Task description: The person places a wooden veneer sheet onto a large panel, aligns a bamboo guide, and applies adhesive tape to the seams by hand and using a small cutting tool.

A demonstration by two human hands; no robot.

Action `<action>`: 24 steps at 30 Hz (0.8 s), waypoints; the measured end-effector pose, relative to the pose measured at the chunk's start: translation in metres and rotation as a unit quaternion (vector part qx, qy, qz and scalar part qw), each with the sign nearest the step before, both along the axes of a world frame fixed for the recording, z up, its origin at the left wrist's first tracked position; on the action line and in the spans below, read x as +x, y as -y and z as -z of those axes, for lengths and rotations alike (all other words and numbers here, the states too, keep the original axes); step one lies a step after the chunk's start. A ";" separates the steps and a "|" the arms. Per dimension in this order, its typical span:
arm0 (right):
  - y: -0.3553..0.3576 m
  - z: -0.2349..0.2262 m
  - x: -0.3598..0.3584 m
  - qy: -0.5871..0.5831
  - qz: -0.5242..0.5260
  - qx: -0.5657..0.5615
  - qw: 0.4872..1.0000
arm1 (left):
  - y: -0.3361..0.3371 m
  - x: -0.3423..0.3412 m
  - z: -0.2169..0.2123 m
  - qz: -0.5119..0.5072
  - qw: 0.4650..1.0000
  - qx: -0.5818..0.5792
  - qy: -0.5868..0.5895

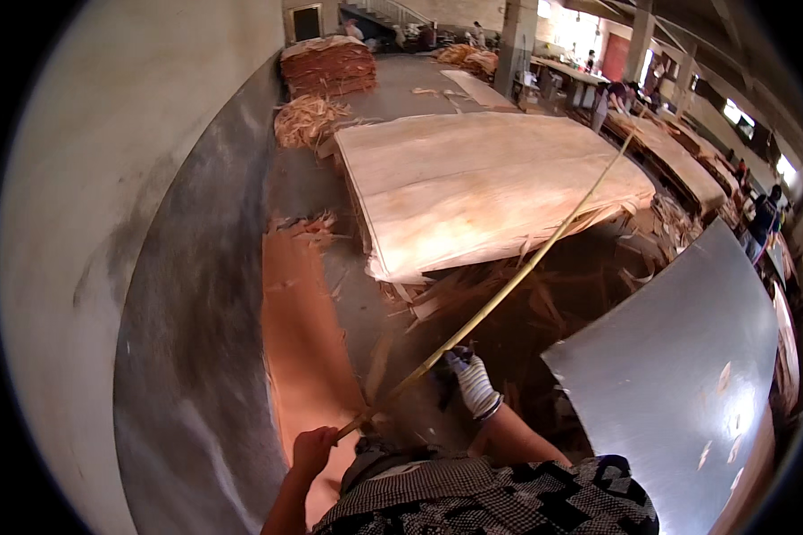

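A long, thin yellowish wooden pole point(517, 278) slants from near my body up and away to the right, passing above a stack of pale wood veneer sheets point(473, 178). My left hand point(313, 450), bare, is closed around the pole's near end. Farther along the pole, my right hand point(476, 385) wears a white striped glove with dark fingers. Those fingers are closed at the pole's underside, partly hidden. Below my left hand, a reddish-brown veneer strip point(302, 330) lies along the floor by the wall.
A shiny metal-topped surface point(678, 348) stands at my right, with small wood flakes on it. Torn veneer scraps point(544, 299) litter the floor under the near stack. A reddish veneer pile point(328, 67) stands at the far left. People point(611, 98) work along tables at the right.
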State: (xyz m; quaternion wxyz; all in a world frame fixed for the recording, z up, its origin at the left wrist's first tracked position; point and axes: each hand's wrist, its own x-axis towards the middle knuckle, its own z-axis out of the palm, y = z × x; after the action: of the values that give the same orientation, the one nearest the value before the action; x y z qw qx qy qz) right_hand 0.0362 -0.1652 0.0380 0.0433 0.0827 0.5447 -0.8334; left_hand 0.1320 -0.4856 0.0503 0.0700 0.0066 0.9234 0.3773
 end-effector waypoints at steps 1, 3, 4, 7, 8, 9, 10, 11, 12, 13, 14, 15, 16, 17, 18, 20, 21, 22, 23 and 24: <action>-0.001 0.003 -0.022 0.014 -0.005 -0.037 0.999 | 0.002 -0.032 0.000 0.015 0.999 0.027 -0.021; -0.005 0.018 -0.061 0.067 0.073 -0.007 0.995 | 0.013 -0.094 0.000 0.040 0.999 0.017 0.004; -0.008 0.022 -0.079 0.070 0.099 -0.012 0.993 | 0.015 -0.128 0.000 0.054 0.998 0.012 0.015; -0.003 0.007 -0.119 0.075 0.148 0.004 0.986 | 0.043 -0.213 0.009 0.082 0.996 0.035 0.002; -0.006 -0.002 -0.128 0.115 0.175 -0.003 0.978 | 0.041 -0.239 0.005 0.074 0.995 0.058 0.023; -0.011 0.010 -0.137 0.114 0.216 -0.005 0.970 | 0.043 -0.264 0.006 0.092 0.993 0.063 0.036; -0.017 0.023 -0.144 0.120 0.248 -0.021 0.961 | 0.043 -0.288 0.009 0.107 0.991 0.069 0.046; -0.018 0.033 -0.158 0.124 0.278 -0.038 0.952 | 0.041 -0.317 0.009 0.120 0.989 0.073 0.054; -0.017 0.043 -0.176 0.145 0.291 -0.044 0.945 | 0.043 -0.344 0.004 0.134 0.988 0.016 0.080; -0.011 0.048 -0.196 0.168 0.299 -0.050 0.938 | 0.053 -0.370 0.012 0.120 0.985 0.033 0.120; -0.008 0.050 -0.211 0.193 0.311 -0.052 0.929 | 0.066 -0.391 0.025 0.110 0.979 0.054 0.162; -0.006 0.068 -0.235 0.152 0.314 -0.049 0.936 | 0.074 -0.414 0.038 0.097 0.971 0.073 0.204; 0.000 0.079 -0.260 0.148 0.305 -0.057 0.939 | 0.075 -0.434 0.033 0.098 0.959 0.059 0.258; 0.010 0.079 -0.291 0.140 0.289 -0.064 0.945 | 0.077 -0.455 0.029 0.108 0.959 0.066 0.254; 0.019 0.079 -0.325 0.162 0.251 -0.075 0.951 | 0.081 -0.474 0.027 0.117 0.958 0.073 0.250; 0.054 0.068 -0.403 0.175 0.193 -0.117 0.958 | 0.097 -0.516 0.020 0.124 0.948 0.092 0.279; 0.073 0.067 -0.436 0.171 0.178 -0.143 0.958 | 0.099 -0.533 0.011 0.138 0.956 0.068 0.248; 0.086 0.067 -0.467 0.174 0.165 -0.163 0.957 | 0.095 -0.552 -0.001 0.157 0.962 0.046 0.220; 0.097 0.069 -0.496 0.177 0.148 -0.182 0.956 | 0.093 -0.568 -0.005 0.171 0.966 0.026 0.192; 0.109 0.065 -0.526 0.184 0.173 -0.162 0.954 | 0.097 -0.587 0.002 0.150 0.958 0.037 0.240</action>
State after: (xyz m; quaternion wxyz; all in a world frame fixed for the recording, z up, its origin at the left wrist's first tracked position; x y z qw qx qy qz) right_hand -0.4899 -0.2737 -0.0270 0.0105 0.3192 0.3621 -0.8757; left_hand -0.4549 -0.5825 0.0479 0.3452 0.0572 0.8530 0.3871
